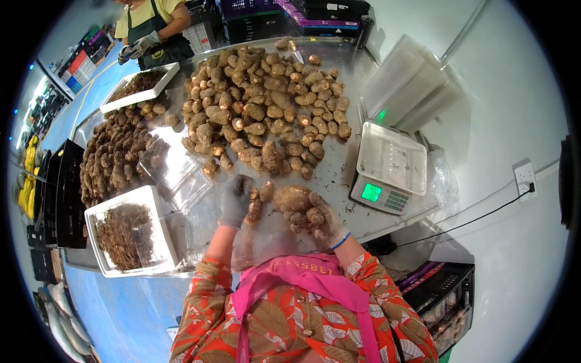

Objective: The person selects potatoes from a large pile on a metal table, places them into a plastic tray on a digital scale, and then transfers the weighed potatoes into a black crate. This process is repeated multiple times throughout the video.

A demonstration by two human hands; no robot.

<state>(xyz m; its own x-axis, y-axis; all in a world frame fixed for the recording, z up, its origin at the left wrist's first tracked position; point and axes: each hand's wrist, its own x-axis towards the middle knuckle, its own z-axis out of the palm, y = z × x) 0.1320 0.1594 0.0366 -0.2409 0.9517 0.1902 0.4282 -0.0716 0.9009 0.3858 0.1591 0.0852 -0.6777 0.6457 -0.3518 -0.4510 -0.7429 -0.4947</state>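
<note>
My left hand (236, 201), in a grey glove with dark fingers, is closed against a few small brown taros (254, 210) at the near edge of the steel table. My right hand (328, 222), in a whitish knit glove with a blue cuff edge, curls round the right side of a clump of taros (294, 202). Its fingertips are partly hidden by them. One small taro (267, 191) lies between the two hands. Just beyond, a large heap of taros (254, 109) covers the middle of the table.
At right stand a scale (387, 163) with a lit green display and a stack of clear plastic trays (411, 85). White trays of root fibre (169, 239) (174, 71) and a darker taro pile (115, 154) lie left. Across the table stands a gloved person (154, 36). Crates (445, 302) sit lower right.
</note>
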